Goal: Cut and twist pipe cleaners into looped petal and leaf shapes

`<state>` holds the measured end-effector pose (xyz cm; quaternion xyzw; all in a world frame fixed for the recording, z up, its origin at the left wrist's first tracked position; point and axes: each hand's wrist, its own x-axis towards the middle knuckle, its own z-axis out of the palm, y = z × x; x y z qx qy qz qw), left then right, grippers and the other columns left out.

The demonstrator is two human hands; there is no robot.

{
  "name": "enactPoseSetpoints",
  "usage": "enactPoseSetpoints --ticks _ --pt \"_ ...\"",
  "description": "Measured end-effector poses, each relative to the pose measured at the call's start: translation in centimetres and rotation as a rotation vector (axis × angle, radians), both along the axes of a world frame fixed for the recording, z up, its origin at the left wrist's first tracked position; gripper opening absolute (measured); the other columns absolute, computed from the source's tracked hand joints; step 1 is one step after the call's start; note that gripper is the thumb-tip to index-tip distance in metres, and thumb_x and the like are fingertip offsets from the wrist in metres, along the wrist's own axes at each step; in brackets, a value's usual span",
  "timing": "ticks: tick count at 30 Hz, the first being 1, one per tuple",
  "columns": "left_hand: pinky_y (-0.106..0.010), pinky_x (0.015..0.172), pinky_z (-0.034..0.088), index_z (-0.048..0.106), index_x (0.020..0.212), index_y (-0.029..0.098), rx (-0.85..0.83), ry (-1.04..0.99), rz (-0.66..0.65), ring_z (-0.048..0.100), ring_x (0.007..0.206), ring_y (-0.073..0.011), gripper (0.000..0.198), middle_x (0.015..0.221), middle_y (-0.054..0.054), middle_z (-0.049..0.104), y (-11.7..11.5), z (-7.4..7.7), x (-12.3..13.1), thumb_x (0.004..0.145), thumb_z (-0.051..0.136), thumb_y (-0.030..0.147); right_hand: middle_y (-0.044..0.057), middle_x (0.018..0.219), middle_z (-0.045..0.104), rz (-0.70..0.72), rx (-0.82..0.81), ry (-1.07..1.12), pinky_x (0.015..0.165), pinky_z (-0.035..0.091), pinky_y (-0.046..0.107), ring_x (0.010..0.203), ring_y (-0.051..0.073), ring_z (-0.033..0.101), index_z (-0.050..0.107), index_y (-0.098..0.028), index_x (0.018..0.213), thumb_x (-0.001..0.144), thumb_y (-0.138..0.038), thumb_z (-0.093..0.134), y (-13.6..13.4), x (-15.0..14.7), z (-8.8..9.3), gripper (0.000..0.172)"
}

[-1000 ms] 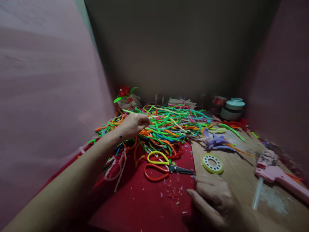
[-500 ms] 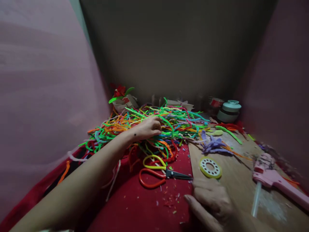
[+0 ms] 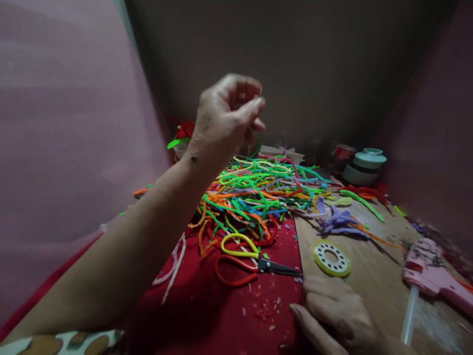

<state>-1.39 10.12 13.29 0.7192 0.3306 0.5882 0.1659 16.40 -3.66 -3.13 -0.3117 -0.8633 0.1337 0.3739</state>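
Note:
My left hand [image 3: 231, 111] is raised above a heap of bright pipe cleaners [image 3: 258, 190], its fingers curled in toward the thumb as in a loose pinch. Whatever it holds, if anything, is too small to make out. Low on the right, my right hand [image 3: 334, 308] rests at the border of the red cloth and the wooden board, fingers folded and thumb pointing forward-left. Its palm side is hidden. Just beyond its knuckles lie scissors [image 3: 264, 264] with one yellow and one red handle, and a yellow-rimmed tape roll [image 3: 331, 258].
A pink glue gun [image 3: 424, 268] with a clear stick lies at the right. Purple felt-like pieces [image 3: 338, 220] are on the wooden board [image 3: 373, 276]. A lidded teal jar [image 3: 365, 165] stands at the back right. Tiny scraps dot the red cloth [image 3: 218, 315].
My left hand has lifted from the pipe cleaner heap up into the air. My right hand stays in nearly the same place by the scissors. The view has shifted slightly.

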Motion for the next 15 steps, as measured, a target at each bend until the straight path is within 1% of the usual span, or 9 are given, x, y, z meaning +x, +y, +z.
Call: enactPoseSetpoints --ticks 1,2,3,6,7,8,11,13,15 --pt "-0.018 0.043 0.043 0.054 0.085 0.015 0.145 0.008 0.014 0.053 0.050 -0.0057 0.011 0.077 0.001 0.054 -0.6 0.5 0.4 0.075 0.053 0.009 0.002 0.047 0.046 -0.006 -0.002 -0.008 0.046 0.032 0.023 0.046 0.009 0.043 0.045 -0.015 0.048 0.083 -0.009 0.043 0.0 0.0 0.1 0.036" --pt "-0.019 0.047 0.044 0.055 0.087 0.016 0.235 0.085 0.031 0.054 0.054 -0.0059 0.015 0.078 0.001 0.055 -1.2 0.8 0.6 0.074 0.053 0.008 0.002 0.047 0.046 -0.004 -0.001 -0.020 0.046 0.032 0.023 0.045 0.009 0.043 0.046 -0.015 0.048 0.083 -0.009 0.043 0.1 0.1 0.1 0.035" --pt "-0.020 0.053 0.045 0.057 0.088 0.016 0.279 0.204 0.062 0.054 0.058 -0.0067 0.015 0.078 0.001 0.055 -1.7 0.8 0.6 0.076 0.051 0.008 0.002 0.047 0.046 0.000 0.007 -0.027 0.046 0.032 0.023 0.045 0.009 0.043 0.046 -0.015 0.049 0.083 -0.009 0.043 0.1 0.1 0.1 0.035" --pt "-0.022 0.058 0.042 0.062 0.075 0.013 0.404 0.517 0.206 0.052 0.065 -0.0093 0.006 0.072 -0.001 0.056 -2.8 -0.6 -1.2 0.075 0.056 0.013 0.002 0.047 0.046 0.015 0.031 -0.041 0.046 0.033 0.023 0.045 0.009 0.044 0.046 -0.016 0.050 0.083 -0.009 0.042 0.2 0.2 0.0 0.034" --pt "-0.023 0.059 0.041 0.063 0.075 0.013 0.396 0.578 0.221 0.052 0.064 -0.0091 0.008 0.072 -0.002 0.058 -3.0 -1.2 -2.3 0.076 0.055 0.013 0.002 0.047 0.046 0.016 0.040 -0.040 0.046 0.033 0.022 0.045 0.009 0.044 0.046 -0.016 0.049 0.083 -0.009 0.043 0.2 0.3 0.0 0.035" --pt "-0.022 0.059 0.041 0.063 0.076 0.013 0.362 0.597 0.236 0.052 0.064 -0.0088 0.009 0.072 -0.002 0.059 -3.0 -1.9 -3.7 0.077 0.054 0.014 0.002 0.047 0.046 0.014 0.047 -0.038 0.046 0.033 0.022 0.045 0.009 0.044 0.045 -0.016 0.049 0.083 -0.009 0.043 0.2 0.3 -0.1 0.035" --pt "-0.021 0.062 0.042 0.064 0.079 0.015 0.117 0.690 0.281 0.055 0.069 -0.0097 0.013 0.077 -0.002 0.061 -2.7 -3.8 -8.6 0.078 0.050 0.018 0.001 0.048 0.046 0.012 0.055 -0.041 0.044 0.033 0.020 0.044 0.008 0.044 0.044 -0.016 0.050 0.084 -0.009 0.044 0.1 0.3 -0.2 0.034" --pt "-0.022 0.063 0.043 0.064 0.081 0.014 -0.044 0.743 0.345 0.055 0.070 -0.0104 0.016 0.078 -0.002 0.061 -2.3 -4.8 -12.2 0.076 0.050 0.019 0.000 0.047 0.045 0.017 0.070 -0.042 0.043 0.033 0.019 0.043 0.007 0.044 0.043 -0.017 0.050 0.084 -0.009 0.044 0.1 0.2 -0.3 0.035" --pt "-0.024 0.068 0.044 0.063 0.085 0.015 -0.191 0.874 0.392 0.055 0.072 -0.0118 0.018 0.081 -0.003 0.061 -1.9 -5.9 -15.2 0.074 0.050 0.020 0.000 0.046 0.044 0.029 0.102 -0.043 0.044 0.034 0.020 0.043 0.008 0.045 0.043 -0.017 0.049 0.084 -0.009 0.043 0.1 0.1 -0.3 0.036"
